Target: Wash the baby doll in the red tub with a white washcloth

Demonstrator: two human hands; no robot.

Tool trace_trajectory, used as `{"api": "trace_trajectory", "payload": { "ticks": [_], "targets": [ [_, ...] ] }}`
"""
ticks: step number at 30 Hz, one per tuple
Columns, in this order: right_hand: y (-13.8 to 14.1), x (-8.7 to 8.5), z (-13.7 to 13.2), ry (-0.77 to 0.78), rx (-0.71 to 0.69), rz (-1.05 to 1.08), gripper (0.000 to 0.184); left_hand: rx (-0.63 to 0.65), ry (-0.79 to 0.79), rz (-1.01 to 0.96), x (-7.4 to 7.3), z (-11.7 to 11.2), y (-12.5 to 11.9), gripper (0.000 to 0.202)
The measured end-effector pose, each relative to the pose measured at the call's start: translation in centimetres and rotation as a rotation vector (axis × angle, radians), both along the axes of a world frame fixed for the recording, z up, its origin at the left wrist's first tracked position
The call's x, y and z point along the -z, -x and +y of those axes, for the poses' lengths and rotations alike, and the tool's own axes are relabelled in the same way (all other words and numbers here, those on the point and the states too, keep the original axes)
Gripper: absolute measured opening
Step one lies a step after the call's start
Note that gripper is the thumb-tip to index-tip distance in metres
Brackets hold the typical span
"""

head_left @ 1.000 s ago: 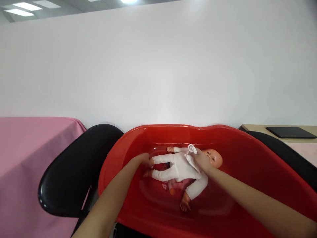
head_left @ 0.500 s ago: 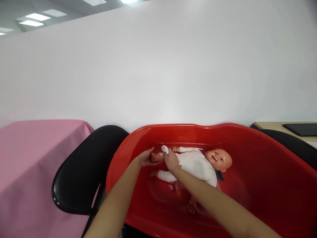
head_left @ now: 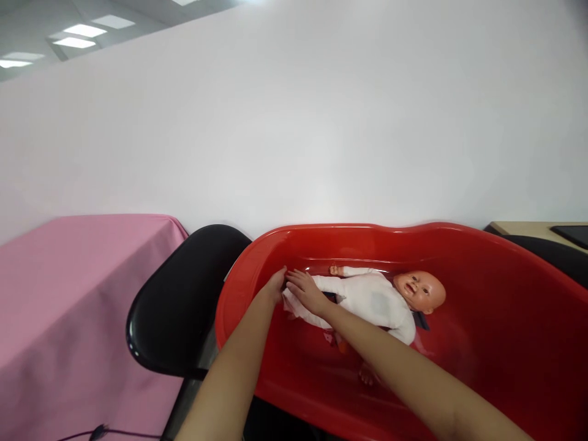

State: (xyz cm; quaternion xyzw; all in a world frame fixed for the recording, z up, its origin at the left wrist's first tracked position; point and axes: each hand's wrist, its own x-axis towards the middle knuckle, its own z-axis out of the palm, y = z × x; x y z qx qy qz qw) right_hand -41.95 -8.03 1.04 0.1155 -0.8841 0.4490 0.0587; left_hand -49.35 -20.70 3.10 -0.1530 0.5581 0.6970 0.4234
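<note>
A baby doll in a white long-sleeved suit (head_left: 372, 300) lies on its back in a red plastic tub (head_left: 478, 245), its bare vinyl head (head_left: 420, 292) to the right. My left hand (head_left: 275, 286) rests by the doll's feet, close to the tub's left wall. My right hand (head_left: 305, 291) lies beside it, fingers spread over the doll's lower legs. A crumpled white cloth (head_left: 290, 304) shows under my hands. The doll's feet are hidden behind them. Small orange and pink items (head_left: 340, 343) lie on the tub floor, partly under the doll.
A black glossy curved shape (head_left: 184, 300) stands left of the tub, and beyond it is a pink-draped table (head_left: 82, 294). A dark tablet (head_left: 569, 234) lies on a wooden surface at far right. A thin black cable (head_left: 98, 432) runs along the bottom left.
My right hand has moved left to the doll's feet, no longer pinching the white cloth, which now lies under my hands. The whole scene has shifted right in view.
</note>
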Motion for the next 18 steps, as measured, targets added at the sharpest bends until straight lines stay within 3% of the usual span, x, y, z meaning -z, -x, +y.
{"api": "trace_trajectory", "payload": {
  "ticks": [5,10,14,18],
  "targets": [
    [0.0,1.0,0.6,-0.214,-0.087,0.073,0.077,-0.098,-0.018,-0.008,0.6,0.0,0.1,0.044],
    [0.0,0.5,1.0,-0.213,-0.11,0.146,0.053,-0.156,-0.01,-0.028,0.8,-0.3,0.2,0.038],
    [-0.2,0.7,2.6,-0.342,-0.061,0.193,0.032,-0.148,-0.02,-0.052,0.7,-0.2,0.3,0.041],
    [-0.6,1.0,4.6,-0.437,-0.105,0.192,0.015,-0.117,-0.009,-0.069,0.7,-0.1,0.3,0.043]
  ]
}}
